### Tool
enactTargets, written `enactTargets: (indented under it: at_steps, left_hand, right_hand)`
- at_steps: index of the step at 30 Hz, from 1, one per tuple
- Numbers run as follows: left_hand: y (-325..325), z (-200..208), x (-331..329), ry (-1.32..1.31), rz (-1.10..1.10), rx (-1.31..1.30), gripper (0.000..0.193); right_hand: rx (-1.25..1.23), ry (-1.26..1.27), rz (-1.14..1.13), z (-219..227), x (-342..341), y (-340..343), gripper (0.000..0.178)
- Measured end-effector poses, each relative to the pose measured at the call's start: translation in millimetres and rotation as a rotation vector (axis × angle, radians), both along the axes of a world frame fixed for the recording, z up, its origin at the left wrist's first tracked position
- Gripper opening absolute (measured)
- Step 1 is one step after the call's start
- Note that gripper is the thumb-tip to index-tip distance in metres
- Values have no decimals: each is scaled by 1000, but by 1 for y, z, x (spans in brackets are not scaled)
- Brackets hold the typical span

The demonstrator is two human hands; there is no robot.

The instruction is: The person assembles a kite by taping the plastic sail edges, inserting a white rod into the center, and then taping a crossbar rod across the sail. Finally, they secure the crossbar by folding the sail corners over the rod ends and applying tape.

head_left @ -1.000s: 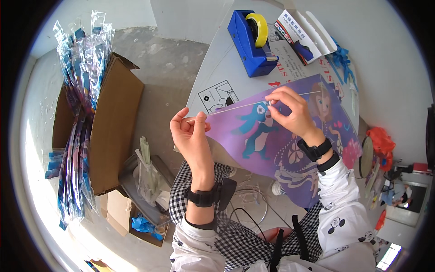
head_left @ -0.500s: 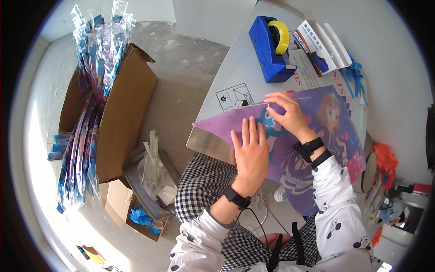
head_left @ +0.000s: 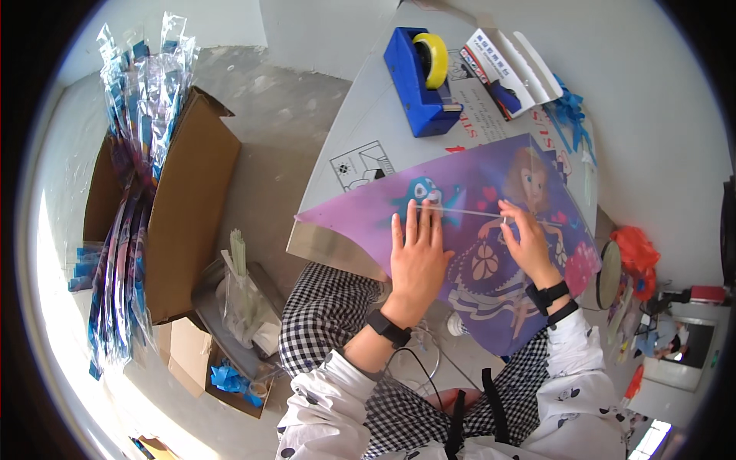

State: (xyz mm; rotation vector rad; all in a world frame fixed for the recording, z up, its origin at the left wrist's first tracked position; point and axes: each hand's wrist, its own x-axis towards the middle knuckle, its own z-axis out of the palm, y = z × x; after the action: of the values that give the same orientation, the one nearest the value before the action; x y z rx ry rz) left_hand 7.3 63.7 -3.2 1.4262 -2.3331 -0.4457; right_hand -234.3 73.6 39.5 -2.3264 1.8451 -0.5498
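A purple, kite-shaped printed sheet (head_left: 368, 203) with a cartoon figure and a blue creature lies over the near edge of the table, partly hanging over my lap. Across its middle runs a thin whitish rod (head_left: 468, 211). My left hand (head_left: 418, 261) rests flat on the sheet, fingers stretched out, the fingertips at the rod's left end. Thumb and forefinger of my right hand (head_left: 529, 244) close around the rod farther right. Whether the rod is fixed to the sheet, I cannot tell.
A blue tape dispenser (head_left: 418, 84) with yellow tape and an opened small box (head_left: 510, 73) stand on the table (head_left: 326, 176). At left, a cardboard box (head_left: 188, 207) holds several wrapped bundles. Beside my knee, a grey tray (head_left: 207, 287) holds a bag of pale sticks (head_left: 241, 291).
My right hand has moved from the sheet's upper edge down and right, bringing the rod across the middle. My left hand stays flat on the sheet. The view has shifted slightly.
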Motion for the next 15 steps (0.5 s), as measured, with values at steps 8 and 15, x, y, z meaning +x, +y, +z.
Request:
enactTargets:
  at_steps: [8,15]
  left_hand:
    - [0,7,-20,-19,1,-95,69]
    - [20,-8,-50,-22,-238,-119,67]
  right_hand:
    - [118,-3,-254,-14,-76,86,22]
    - [138,-53,-324,-9,-117,121,23]
